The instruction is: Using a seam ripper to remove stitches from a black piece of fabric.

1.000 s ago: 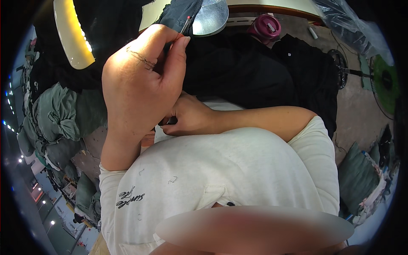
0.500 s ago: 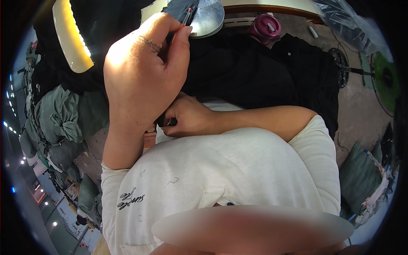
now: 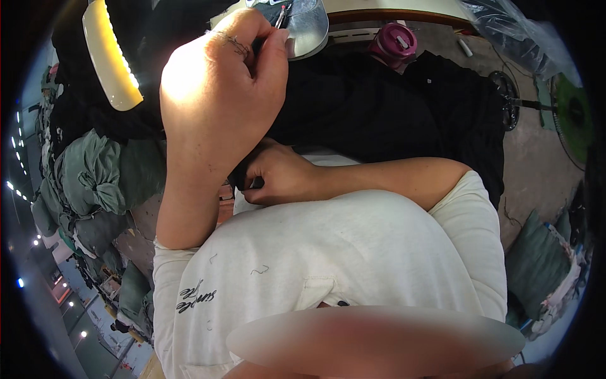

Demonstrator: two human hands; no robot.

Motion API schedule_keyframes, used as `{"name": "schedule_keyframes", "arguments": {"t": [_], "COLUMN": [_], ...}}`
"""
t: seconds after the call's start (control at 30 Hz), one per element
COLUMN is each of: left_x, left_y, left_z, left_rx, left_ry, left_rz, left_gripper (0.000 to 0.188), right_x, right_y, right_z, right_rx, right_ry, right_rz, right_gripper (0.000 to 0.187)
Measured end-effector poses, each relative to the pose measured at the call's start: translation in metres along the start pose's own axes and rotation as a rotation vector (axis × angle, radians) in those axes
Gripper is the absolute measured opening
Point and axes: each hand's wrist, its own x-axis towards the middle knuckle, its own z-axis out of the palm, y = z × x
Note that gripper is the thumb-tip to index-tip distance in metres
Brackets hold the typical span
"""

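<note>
One half-hidden red-tipped tool in left hand's grip, dark cloth in right hand's.

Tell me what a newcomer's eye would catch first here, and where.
First, the brightly lit left hand at the upper centre-left, pinching a slim, red-tipped tool at the top of the view. Next, the glowing, curved lamp at the upper left. Then the magenta lidded container at the upper right, beyond the black cloth.
</note>
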Motion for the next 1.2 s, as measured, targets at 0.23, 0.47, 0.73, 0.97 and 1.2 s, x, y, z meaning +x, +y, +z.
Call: {"name": "schedule_keyframes", "arguments": {"t": [0.23,0.47,0.73,0.97,1.2], "left_x": [0.006,0.014,0.014,-0.027,-0.042], "left_y": [0.008,-0.014,-0.013,-0.037,-0.059], "left_z": [0.002,0.004,0.008,-0.001,-0.009], "left_rx": [-0.092,-0.341,-0.467,-0.523,-0.805], "left_ry": [-0.011,-0.098,-0.084,-0.321,-0.589], "left_rz": [-0.087,-0.117,0.086,0.439,0.228], "left_gripper": [0.010,0.006,0.015,0.030,0.021], "right_x": [-0.001,0.001,-0.002,-0.038,-0.068], "right_y": [-0.002,0.003,0.000,-0.022,-0.055], "right_z": [0.000,0.005,-0.002,-0.051,-0.103], "right_rx": [0.006,-0.006,0.022,0.314,0.497], "right_ry": [0.006,0.026,0.060,0.123,0.202], "right_rz": [0.016,-0.023,-0.067,-0.148,-0.241], "right_gripper": [0.013,0.011,0.011,0.015,0.012]}}
